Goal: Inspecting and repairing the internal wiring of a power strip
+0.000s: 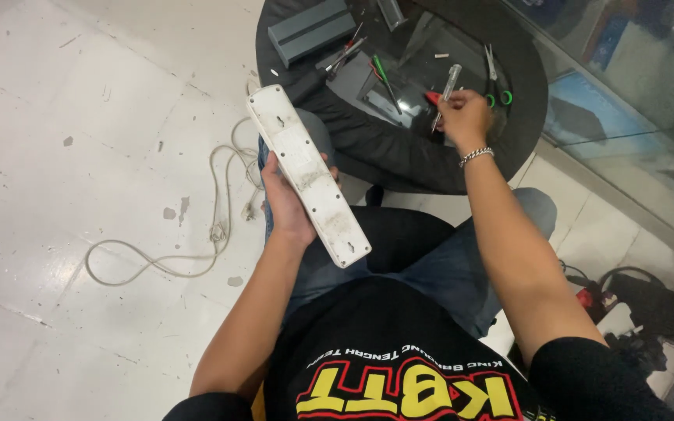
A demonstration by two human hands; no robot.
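My left hand grips a long white power strip, back side up, held slanted over my left knee. Its pale cord trails down and loops across the floor at the left. My right hand, with a silver bracelet on the wrist, reaches over the round dark glass table and is closed on a screwdriver with a clear handle. A red tool part lies just beside that hand.
On the table lie a grey box, a green-handled screwdriver, green-handled scissors and other small tools. Black gear with cables sits on the floor at the right. A glass wall runs along the upper right.
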